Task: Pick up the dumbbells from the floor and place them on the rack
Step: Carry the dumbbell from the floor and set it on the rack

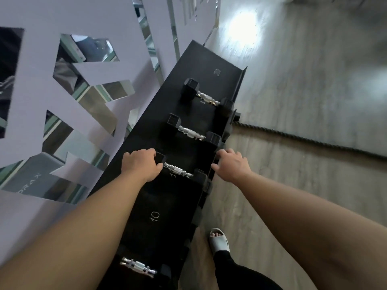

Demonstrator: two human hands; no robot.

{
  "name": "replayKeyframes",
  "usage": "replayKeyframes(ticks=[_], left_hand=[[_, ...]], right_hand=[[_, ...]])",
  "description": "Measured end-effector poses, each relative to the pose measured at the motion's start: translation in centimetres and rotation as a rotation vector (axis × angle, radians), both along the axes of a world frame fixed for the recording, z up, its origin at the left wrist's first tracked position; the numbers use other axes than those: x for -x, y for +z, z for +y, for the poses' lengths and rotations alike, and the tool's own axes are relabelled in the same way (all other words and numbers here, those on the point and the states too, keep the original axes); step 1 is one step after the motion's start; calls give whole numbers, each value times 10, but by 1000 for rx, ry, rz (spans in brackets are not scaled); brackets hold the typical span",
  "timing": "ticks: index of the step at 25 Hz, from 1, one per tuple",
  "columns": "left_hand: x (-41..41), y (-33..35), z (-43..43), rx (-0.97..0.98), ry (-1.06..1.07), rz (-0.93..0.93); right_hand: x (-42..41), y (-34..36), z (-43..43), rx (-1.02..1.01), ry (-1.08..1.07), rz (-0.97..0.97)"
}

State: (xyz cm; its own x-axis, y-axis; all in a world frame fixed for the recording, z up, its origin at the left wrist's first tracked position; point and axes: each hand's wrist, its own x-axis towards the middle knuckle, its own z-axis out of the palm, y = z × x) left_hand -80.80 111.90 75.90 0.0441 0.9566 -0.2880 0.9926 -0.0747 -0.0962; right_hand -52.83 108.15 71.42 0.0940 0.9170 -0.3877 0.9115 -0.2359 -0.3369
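Observation:
A long black rack (211, 65) runs from bottom centre to the upper middle beside a wall. Black hex dumbbells with chrome handles lie across it. My left hand (141, 164) rests on the far head of the third dumbbell (178, 171), fingers curled over it. My right hand (231, 164) hovers at the rack's front edge, just right of that dumbbell's near head, fingers spread and holding nothing. Two more dumbbells, one (189, 131) and another (206, 98), lie further along. A fourth dumbbell (138, 266) lies near the bottom. A slot marked 10 (155, 216) holds nothing.
A white wall with mirrored cut-outs (83, 76) stands left of the rack. Pale wood floor (303, 101) spreads to the right. A thick dark rope (303, 139) runs along the floor from the rack. My foot in a white slide (219, 240) stands by the rack's front.

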Motion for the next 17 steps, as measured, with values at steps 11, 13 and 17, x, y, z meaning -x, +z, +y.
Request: replayKeyframes(ticks=[11, 13, 17], left_hand=[[-74, 146, -113, -120, -317, -317], [-102, 163, -132, -108, -399, -303], [-170, 192, -172, -119, -545, -341]], right_hand=[[-51, 159, -172, -305, -306, 63], [-75, 177, -206, -320, -378, 62], [-129, 210, -274, -329, -500, 13]])
